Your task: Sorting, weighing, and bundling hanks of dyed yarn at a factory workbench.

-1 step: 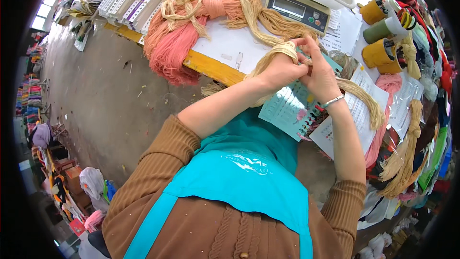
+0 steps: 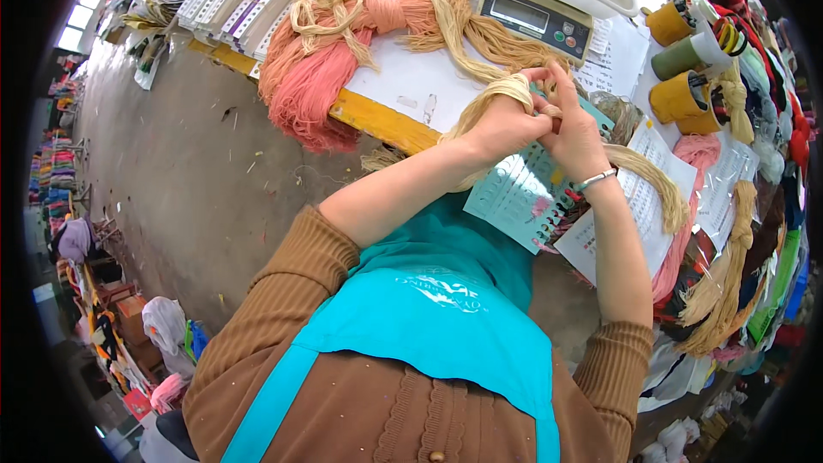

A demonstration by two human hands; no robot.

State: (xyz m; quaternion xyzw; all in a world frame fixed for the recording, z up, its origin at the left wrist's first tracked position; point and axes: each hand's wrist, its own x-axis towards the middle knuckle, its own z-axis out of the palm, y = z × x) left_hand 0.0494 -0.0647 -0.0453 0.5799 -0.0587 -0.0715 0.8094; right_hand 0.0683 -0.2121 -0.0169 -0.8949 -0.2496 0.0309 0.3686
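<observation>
The left hand is closed around a thick bundle of pale cream yarn. The yarn loops over the top of that fist and is wrapped round it. The right hand is pressed right up against the left hand, and its fingers pinch the same cream yarn where it crosses the knuckles. So both hands are shut on one bundle, and the two hands touch each other.

The cream yarn is long. One end runs up and to the left across the white table top with a yellow edge, toward the big pile. The other end hangs down behind the left wrist and off the table edge. Its long line goes from the upper left to the lower right.

A thin silver bracelet sits on the right wrist.

Just under the hands lies one blue-green card with rows of little yarn samples. On the table there is one big bunch of pink yarn that droops over the yellow edge. One grey weighing scale with a small screen stands just past the hands. To the right I count three cones of yarn: two mustard yellow cones and one green cone. Another tan yarn hank hangs at the right side.
</observation>
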